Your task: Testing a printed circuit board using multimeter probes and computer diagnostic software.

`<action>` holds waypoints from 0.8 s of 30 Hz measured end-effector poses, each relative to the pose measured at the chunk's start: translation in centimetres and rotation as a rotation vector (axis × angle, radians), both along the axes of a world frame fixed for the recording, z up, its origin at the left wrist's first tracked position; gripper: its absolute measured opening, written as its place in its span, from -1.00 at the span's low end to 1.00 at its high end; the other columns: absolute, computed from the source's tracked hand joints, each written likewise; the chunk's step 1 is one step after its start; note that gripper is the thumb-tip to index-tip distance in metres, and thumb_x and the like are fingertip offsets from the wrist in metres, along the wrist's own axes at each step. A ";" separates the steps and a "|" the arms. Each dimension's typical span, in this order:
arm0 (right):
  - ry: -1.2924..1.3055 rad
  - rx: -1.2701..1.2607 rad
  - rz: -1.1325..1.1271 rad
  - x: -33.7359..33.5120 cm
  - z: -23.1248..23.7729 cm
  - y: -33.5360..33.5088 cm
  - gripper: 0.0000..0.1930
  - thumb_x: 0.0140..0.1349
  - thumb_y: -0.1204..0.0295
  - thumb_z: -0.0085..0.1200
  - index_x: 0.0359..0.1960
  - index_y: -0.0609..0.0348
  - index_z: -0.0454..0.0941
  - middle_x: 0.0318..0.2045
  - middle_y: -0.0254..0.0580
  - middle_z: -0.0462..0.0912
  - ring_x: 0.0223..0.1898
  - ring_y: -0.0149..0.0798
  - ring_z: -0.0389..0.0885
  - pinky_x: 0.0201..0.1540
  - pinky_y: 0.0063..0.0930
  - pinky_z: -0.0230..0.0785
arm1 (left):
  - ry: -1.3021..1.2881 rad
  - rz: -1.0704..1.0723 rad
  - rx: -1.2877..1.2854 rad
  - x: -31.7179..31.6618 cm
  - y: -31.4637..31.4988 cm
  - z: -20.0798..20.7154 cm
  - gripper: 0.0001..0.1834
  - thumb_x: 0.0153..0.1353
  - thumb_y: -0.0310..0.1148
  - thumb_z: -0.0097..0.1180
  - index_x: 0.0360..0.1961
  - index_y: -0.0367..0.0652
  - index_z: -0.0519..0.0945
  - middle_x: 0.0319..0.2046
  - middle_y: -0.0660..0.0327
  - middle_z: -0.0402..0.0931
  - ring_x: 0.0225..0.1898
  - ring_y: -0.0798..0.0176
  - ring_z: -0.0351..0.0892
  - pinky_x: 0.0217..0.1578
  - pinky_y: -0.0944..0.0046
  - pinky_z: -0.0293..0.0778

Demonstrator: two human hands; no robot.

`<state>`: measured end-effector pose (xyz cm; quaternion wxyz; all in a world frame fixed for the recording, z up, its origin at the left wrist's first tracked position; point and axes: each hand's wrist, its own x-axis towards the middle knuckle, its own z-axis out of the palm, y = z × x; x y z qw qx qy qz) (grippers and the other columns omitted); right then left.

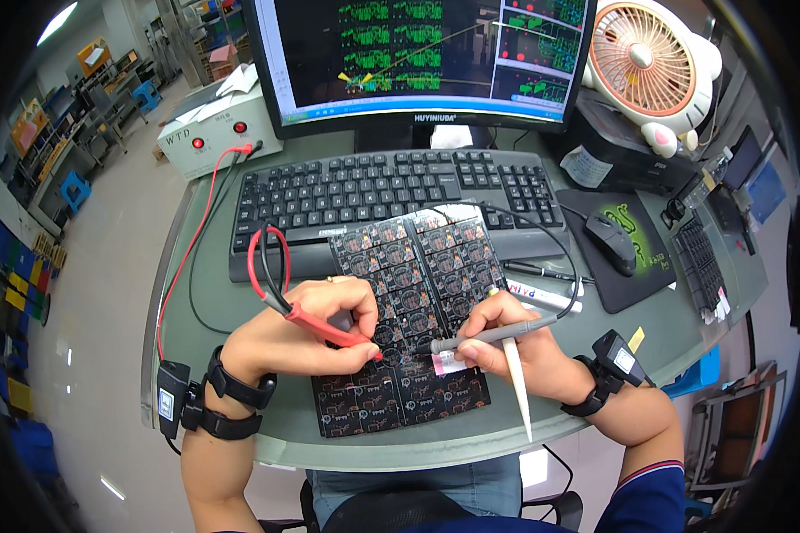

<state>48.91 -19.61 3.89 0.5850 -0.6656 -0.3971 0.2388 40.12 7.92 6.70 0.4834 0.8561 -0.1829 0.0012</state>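
A black circuit board panel (356,404), set with rows of small boards, lies in front of me, its far end over the keyboard's front edge. My left hand (271,324) is closed round a red test probe (324,330), tip down at the panel's middle. My right hand (529,351) pinches a grey test probe (489,337), pointing left, its tip close to the red one. Between the same fingers slants a white pointed stick (516,386), its sharp end toward me. Beside the right fingertips a pink-and-white label (447,362) shows on the panel. Whether the tips touch metal cannot be made out.
Behind the panel are a black keyboard (347,191) and a monitor (418,53) with a green board layout. A red lead (206,226) runs to a white box (213,133) at left. A pen (538,269), a marker (551,298), a mouse (611,240) and a fan (644,58) occupy the right.
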 end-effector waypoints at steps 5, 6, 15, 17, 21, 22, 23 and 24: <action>0.043 0.029 -0.010 -0.1 -0.3 0.0 -0.80 0.28 0.40 0.24 -0.20 0.22 0.50 -0.35 -0.34 0.51 -0.33 -0.52 0.46 -0.30 -0.59 0.33 | 0.035 0.004 -0.027 0.0 0.0 -0.3 -0.77 -0.01 -0.40 0.35 -0.47 -0.18 0.49 -0.52 0.29 0.49 -0.45 0.36 0.49 -0.41 0.32 0.38; 0.039 0.023 -0.009 -0.1 -0.3 0.0 -0.80 0.28 0.40 0.24 -0.20 0.22 0.50 -0.35 -0.35 0.51 -0.34 -0.52 0.45 -0.30 -0.59 0.32 | 0.028 0.008 -0.037 -0.1 0.0 -0.4 -0.77 0.00 -0.39 0.35 -0.46 -0.18 0.49 -0.51 0.30 0.50 -0.46 0.39 0.49 -0.42 0.34 0.38; 0.007 0.026 -0.025 0.0 -0.5 0.2 -0.78 0.28 0.39 0.25 -0.21 0.19 0.46 -0.38 -0.40 0.48 -0.37 -0.56 0.41 -0.35 -0.63 0.28 | 0.082 0.026 -0.058 0.0 -0.1 -0.3 -0.77 0.02 -0.37 0.35 -0.45 -0.21 0.51 -0.48 0.31 0.50 -0.45 0.45 0.47 -0.42 0.39 0.38; 0.021 0.051 -0.022 0.2 -0.7 0.2 -0.78 0.28 0.41 0.24 -0.21 0.18 0.44 -0.40 -0.42 0.47 -0.43 -0.59 0.40 -0.41 -0.66 0.26 | 0.056 0.040 -0.038 0.1 -0.1 -0.4 -0.77 0.02 -0.38 0.35 -0.45 -0.21 0.50 -0.48 0.31 0.50 -0.44 0.46 0.47 -0.41 0.40 0.38; 0.045 0.050 0.002 0.4 -0.8 0.2 -0.78 0.29 0.40 0.23 -0.21 0.18 0.43 -0.41 -0.42 0.48 -0.46 -0.61 0.40 -0.43 -0.68 0.26 | 0.080 0.032 -0.031 0.2 0.0 -0.4 -0.78 0.02 -0.39 0.34 -0.44 -0.21 0.50 -0.47 0.32 0.49 -0.43 0.45 0.46 -0.40 0.40 0.38; 0.043 0.050 0.001 0.3 -0.7 0.2 -0.78 0.29 0.40 0.23 -0.21 0.18 0.43 -0.41 -0.42 0.48 -0.46 -0.61 0.40 -0.43 -0.68 0.26 | 0.078 0.031 -0.030 0.2 0.0 -0.5 -0.78 0.02 -0.39 0.34 -0.44 -0.21 0.50 -0.47 0.32 0.49 -0.43 0.45 0.46 -0.40 0.40 0.38; 0.053 0.049 -0.002 0.2 -0.5 0.3 -0.78 0.30 0.40 0.23 -0.21 0.18 0.42 -0.40 -0.41 0.48 -0.45 -0.61 0.41 -0.43 -0.68 0.26 | 0.051 0.020 -0.041 0.2 0.0 -0.6 -0.78 0.02 -0.40 0.33 -0.42 -0.21 0.50 -0.48 0.32 0.49 -0.43 0.45 0.46 -0.39 0.40 0.38; 0.061 0.048 -0.006 0.1 -0.2 0.4 -0.78 0.31 0.40 0.22 -0.21 0.18 0.42 -0.40 -0.41 0.49 -0.45 -0.61 0.41 -0.43 -0.68 0.26 | 0.022 0.009 -0.052 0.1 0.0 -0.6 -0.78 0.02 -0.40 0.33 -0.40 -0.21 0.51 -0.48 0.33 0.48 -0.42 0.45 0.46 -0.38 0.40 0.39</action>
